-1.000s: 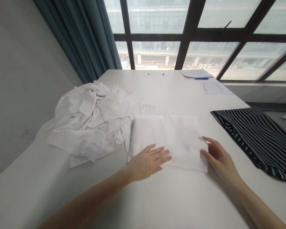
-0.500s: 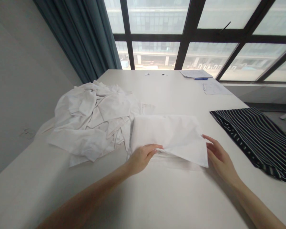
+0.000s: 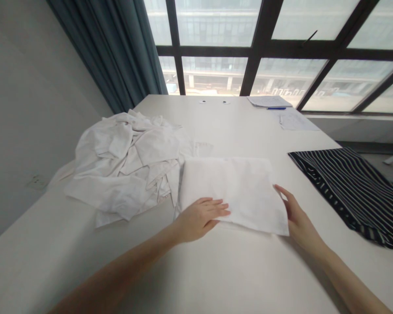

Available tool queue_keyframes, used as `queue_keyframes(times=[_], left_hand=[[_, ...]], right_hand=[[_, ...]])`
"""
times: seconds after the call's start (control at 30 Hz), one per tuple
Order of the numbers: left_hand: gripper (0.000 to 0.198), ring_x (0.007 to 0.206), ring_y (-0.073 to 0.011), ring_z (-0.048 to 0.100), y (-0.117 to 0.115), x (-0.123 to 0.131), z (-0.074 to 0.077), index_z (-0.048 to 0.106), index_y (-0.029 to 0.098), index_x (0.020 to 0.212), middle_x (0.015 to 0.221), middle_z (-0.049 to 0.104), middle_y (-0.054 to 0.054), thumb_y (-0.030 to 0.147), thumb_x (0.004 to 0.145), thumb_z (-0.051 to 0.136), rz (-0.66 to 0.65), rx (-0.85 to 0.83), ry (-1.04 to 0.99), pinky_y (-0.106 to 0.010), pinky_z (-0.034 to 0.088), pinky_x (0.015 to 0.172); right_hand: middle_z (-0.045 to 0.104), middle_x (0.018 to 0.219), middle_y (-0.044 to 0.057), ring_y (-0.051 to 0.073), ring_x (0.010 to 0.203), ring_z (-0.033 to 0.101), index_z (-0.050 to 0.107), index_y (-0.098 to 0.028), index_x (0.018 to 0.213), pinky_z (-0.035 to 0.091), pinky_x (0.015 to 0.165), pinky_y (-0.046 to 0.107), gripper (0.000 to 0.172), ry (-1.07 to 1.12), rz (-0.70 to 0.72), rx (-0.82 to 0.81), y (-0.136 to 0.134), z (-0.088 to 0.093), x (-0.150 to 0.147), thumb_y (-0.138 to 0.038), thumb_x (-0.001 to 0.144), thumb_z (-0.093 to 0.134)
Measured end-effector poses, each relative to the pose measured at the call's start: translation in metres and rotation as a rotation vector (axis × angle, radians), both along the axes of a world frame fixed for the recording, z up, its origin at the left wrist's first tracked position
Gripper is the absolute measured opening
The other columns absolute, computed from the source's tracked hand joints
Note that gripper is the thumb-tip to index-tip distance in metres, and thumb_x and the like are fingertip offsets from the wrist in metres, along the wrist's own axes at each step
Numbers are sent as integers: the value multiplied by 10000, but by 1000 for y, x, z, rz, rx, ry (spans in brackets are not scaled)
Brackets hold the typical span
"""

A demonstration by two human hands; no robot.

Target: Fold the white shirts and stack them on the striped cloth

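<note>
A folded white cloth (image 3: 229, 183), roughly rectangular, lies on the white table in front of me. My left hand (image 3: 199, 218) rests flat on its near left part, palm down with the fingers stretched out. Against the right edge of the cloth is my right hand (image 3: 298, 218), its index finger extended along the side. The lower fingers and thumb of that hand are partly hidden by the cloth's edge, and the hand looks loosely open. Beside the folded cloth, to the left, is a crumpled heap of white garments (image 3: 127, 161).
A black garment with white stripes (image 3: 363, 192) lies at the table's right edge. Papers (image 3: 268, 101) and a blue pen (image 3: 277, 108) are at the far right. Two small white pieces with dark spots sit near the far edge. Curtain and windows stand behind.
The near flap of the cloth has come down flatter toward me. My left hand has gone from holding its near edge to lying spread on top. My right hand has barely moved.
</note>
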State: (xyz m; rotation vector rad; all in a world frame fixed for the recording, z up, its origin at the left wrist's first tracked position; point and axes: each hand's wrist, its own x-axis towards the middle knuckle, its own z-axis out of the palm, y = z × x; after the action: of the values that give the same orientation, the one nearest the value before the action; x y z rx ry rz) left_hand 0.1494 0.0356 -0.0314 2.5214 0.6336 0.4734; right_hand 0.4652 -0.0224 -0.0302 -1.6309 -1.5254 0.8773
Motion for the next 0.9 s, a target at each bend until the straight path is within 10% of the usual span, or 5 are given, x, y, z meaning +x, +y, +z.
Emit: queue_keyframes(times=[0.33,0.9], left_hand=[[414,1365,-150,427,0,0,-4,455,224,1395,1437,527,-14,153,988,440,-1,96,73,-330,275,1137],[433,1440,-220,296,-8,-4,6,420,336,1426,1532,397,9,384,998,461,-117,363,253,-430,221,1158]], right_hand=[[682,997,75,198,701,645,324,-293,1447,520,573,291,852,354,-84,-77,2,9,-8,-423,728,762],[527,678,-29,154,568,473,459,-239,1375,391,551,283,591,-116,-62,-27,4,8,10,-508,860,565]])
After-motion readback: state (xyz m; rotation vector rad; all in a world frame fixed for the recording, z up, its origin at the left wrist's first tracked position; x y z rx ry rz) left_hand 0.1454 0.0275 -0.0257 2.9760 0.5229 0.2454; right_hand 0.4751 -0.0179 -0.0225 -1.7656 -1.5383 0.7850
